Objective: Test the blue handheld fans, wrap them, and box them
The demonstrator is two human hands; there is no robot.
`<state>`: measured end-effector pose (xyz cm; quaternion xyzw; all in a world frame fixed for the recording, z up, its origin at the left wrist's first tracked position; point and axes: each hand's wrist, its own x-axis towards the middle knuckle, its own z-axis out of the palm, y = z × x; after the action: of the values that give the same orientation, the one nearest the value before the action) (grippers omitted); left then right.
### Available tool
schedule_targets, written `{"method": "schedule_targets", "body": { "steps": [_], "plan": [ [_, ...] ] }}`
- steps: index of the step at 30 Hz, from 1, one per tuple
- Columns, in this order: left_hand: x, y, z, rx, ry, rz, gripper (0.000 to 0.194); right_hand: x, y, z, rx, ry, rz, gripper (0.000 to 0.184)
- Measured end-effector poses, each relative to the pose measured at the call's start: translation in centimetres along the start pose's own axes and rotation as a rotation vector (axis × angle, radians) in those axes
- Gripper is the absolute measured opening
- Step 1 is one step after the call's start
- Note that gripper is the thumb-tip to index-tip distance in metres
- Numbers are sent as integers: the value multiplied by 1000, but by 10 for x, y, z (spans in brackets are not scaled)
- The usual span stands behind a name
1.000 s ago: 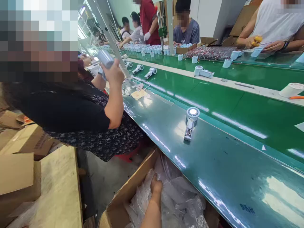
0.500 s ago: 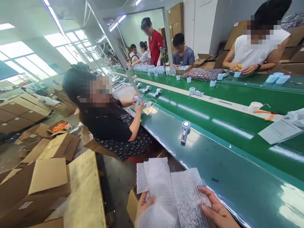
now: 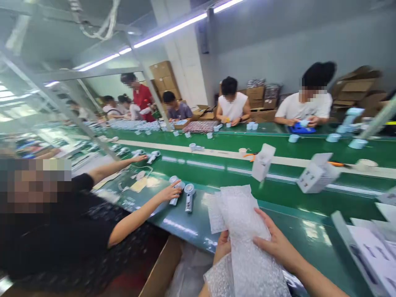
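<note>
Several clear bubble wrap sheets or bags [image 3: 246, 231] are held up in front of me over the near edge of the bench. My left hand [image 3: 222, 249], partly hidden behind them, grips them from the left. On the right side, my right hand [image 3: 274, 241] pinches the top one between thumb and fingers. A light blue handheld fan [image 3: 189, 199] lies on the bench just beyond the wrap. Beside it, a co-worker's hand [image 3: 170, 192] rests on a second similar fan [image 3: 174, 201].
A co-worker in black sits close on my left, an arm across the bench [image 3: 167, 216]. Below me stands an open carton [image 3: 165, 264] with clear plastic inside. White boxes [image 3: 262, 163] stand on the green belt [image 3: 213, 173]; printed boxes [image 3: 371, 251] lie right. Other people work opposite.
My view has turned right. The bubble wrap pieces, spread apart before, now overlap more in my hands. The co-worker has set a second fan beside the first and reaches toward the belt.
</note>
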<state>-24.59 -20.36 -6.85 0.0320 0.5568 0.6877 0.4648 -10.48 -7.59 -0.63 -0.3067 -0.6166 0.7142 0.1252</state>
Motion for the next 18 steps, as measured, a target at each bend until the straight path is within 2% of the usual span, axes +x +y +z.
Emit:
{"method": "schedule_targets", "body": {
  "steps": [2,4,5,7,9,11,14,16,18],
  "plan": [
    [27,-19,48,20,-158,-96,50,-2,6,-46,-101,178,-6,82],
    [44,-39,84,50,-225,-161,51,0,32,-82,-213,324,-55,77],
    [50,-48,97,76,-232,-186,52,2,50,-95,-258,367,-79,76],
    [58,-60,110,142,-209,-213,53,6,90,-112,-304,402,-94,75],
    [64,-61,109,236,-150,-219,51,8,124,-121,-307,408,-96,75],
    [68,-50,97,354,-52,-198,42,8,143,-126,-317,384,-104,75],
    [68,-20,72,534,178,-83,37,8,146,-130,-424,315,-67,74],
    [59,-2,56,624,327,7,47,10,141,-129,-522,284,1,74],
    [43,6,45,686,380,64,60,15,136,-124,-587,278,68,74]
  ]
}}
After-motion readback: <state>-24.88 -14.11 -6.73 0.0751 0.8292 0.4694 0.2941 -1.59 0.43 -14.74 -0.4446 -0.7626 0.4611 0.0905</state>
